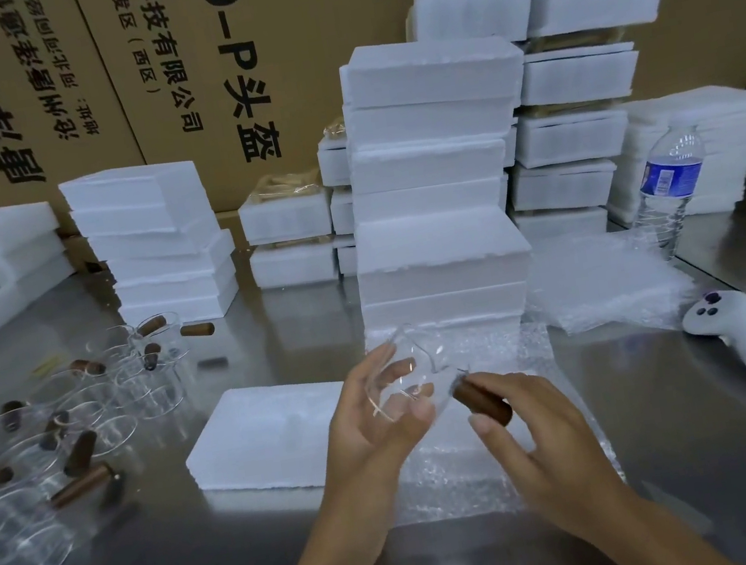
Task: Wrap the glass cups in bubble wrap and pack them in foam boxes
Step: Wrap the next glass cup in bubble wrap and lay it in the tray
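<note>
Our left hand [368, 428] cradles the glass cup [406, 371]; right hand [550, 444] fingers pinch its handle [481, 400] (pointing right), bubble wrap [459, 482] directly below.

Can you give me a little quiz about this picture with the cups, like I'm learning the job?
1. True or false: the glass cup held by the left hand and right hand is already wrapped.
2. Which hand pinches its wooden handle? A: left. B: right.
3. Fill in: the spare cups wait on the table's ____ side.
Key: 1 false, it is bare, above the bubble wrap. 2 B. 3 left.
</note>
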`<state>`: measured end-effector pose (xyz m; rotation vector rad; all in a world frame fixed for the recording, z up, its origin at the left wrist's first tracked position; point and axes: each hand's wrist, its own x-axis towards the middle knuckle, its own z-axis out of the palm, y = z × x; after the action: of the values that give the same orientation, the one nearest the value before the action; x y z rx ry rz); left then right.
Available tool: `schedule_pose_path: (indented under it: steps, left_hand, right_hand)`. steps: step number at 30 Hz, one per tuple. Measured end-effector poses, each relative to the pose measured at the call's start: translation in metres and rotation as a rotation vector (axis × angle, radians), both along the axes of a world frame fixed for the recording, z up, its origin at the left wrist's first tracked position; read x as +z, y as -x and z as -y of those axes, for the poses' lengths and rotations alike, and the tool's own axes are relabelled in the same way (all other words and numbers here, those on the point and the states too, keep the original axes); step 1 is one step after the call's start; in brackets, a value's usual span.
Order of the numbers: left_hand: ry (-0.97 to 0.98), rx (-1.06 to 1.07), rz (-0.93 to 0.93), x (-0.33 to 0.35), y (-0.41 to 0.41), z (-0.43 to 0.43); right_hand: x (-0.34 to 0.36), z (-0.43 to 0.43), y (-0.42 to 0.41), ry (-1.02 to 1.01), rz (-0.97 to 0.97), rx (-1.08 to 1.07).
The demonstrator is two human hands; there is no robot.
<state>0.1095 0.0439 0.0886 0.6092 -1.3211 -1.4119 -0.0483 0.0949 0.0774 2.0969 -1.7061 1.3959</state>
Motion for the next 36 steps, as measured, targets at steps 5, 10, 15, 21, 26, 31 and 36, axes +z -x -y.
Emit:
schedule_pose_path:
  steps: [5, 10, 15, 21, 26, 31, 36]
  left_hand:
    - [0.056, -0.002, 0.033, -0.006, 0.009, -0.004]
    - [0.099, 0.013, 0.35, -0.014, 0.018, -0.008]
    - [0.815, 0.241, 0.937, -0.025, 0.018, -0.014]
    - [0.965, 0.368, 1.013, -0.023, 0.016, -0.012]
    - [0.836, 0.314, 1.061, -0.019, 0.016, -0.016]
    - [0.784, 0.283, 1.045, -0.018, 0.015, -0.015]
    - [0.802, 0.205, 1.007, -0.018, 0.014, -0.012]
  right_hand:
    - [0.0, 0.004, 0.008, -0.049, -0.04, -0.026]
    - [0.003, 0.006, 0.02, 0.026, 0.064, -0.175]
    - [0.009, 0.007, 0.038, 0.082, 0.28, -0.282]
    - [0.009, 0.01, 0.044, 0.073, 0.477, -0.309]
    - [0.008, 0.011, 0.042, 0.063, 0.494, -0.308]
    - [0.008, 0.011, 0.042, 0.069, 0.488, -0.292]
    - [0.007, 0.011, 0.042, 0.053, 0.494, -0.293]
